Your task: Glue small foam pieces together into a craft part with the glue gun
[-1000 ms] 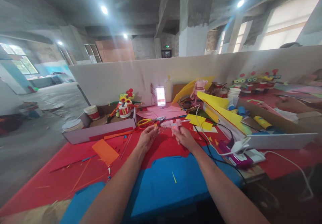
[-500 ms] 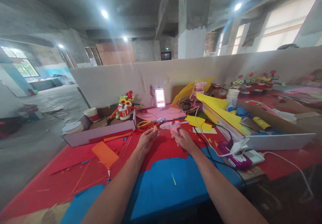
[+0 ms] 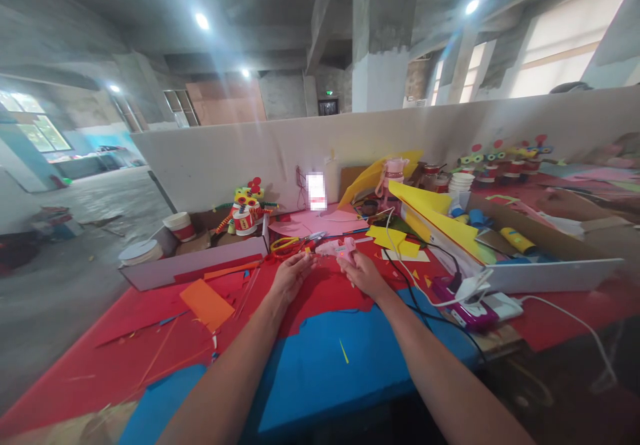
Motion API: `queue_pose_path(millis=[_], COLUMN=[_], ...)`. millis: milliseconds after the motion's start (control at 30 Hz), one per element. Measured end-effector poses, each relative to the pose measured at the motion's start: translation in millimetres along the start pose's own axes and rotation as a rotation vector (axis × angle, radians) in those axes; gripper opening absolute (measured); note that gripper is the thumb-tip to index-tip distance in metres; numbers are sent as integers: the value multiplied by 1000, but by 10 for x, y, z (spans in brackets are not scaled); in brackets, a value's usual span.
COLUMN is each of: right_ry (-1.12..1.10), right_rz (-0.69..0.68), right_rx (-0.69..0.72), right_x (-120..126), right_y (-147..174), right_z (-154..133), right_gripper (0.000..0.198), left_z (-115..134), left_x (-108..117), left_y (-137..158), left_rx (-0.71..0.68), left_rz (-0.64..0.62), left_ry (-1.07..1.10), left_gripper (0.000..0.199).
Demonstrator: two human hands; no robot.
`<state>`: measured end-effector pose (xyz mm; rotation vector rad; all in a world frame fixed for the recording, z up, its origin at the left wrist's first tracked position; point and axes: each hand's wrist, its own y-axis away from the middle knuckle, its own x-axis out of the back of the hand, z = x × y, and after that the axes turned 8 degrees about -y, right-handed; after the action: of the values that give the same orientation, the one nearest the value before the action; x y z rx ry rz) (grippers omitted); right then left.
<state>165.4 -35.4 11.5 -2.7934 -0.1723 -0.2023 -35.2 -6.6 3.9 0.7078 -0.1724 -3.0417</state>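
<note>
My right hand (image 3: 361,273) is wrapped round the grip of a pink hot glue gun (image 3: 340,249), whose small red light is lit. The gun's nozzle points left, toward my left hand (image 3: 294,276). Thumb and fingertips of that hand pinch a tiny orange-yellow piece (image 3: 308,250), too small to name surely, right by the nozzle. Whether nozzle and piece touch, I cannot tell. Both hands are over red sheets on the table. Just behind them lie scissors with yellow-and-red handles (image 3: 285,243).
A shallow box (image 3: 200,265) at left bears a paper-cup figure (image 3: 245,215). At right stands a box (image 3: 555,275) of coloured rolls, near a purple power strip (image 3: 470,308) with cables. An orange sheet (image 3: 207,304) and a blue sheet (image 3: 345,372) cover the front.
The whole view has shifted slightly, so things sit a little left and higher. Both hands keep their hold, with the glue gun's tip still by the left fingertips.
</note>
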Motion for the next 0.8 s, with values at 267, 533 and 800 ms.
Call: queue_pose_path(millis=[267, 533, 800], right_ry=[-7, -10, -348], right_rz=[3, 7, -71], right_rx=[-18, -27, -163], right_x=[4, 14, 9], right_y=[-3, -6, -35], right_z=[-16, -7, 23], right_gripper=[33, 33, 40], left_z=[-22, -31, -32], left_x=[41, 44, 35], left_y=[-34, -39, -36], left_rx=[-25, -50, -45], left_rz=[-29, -35, -69], left_ry=[-24, -39, -30], left_gripper=[18, 20, 21])
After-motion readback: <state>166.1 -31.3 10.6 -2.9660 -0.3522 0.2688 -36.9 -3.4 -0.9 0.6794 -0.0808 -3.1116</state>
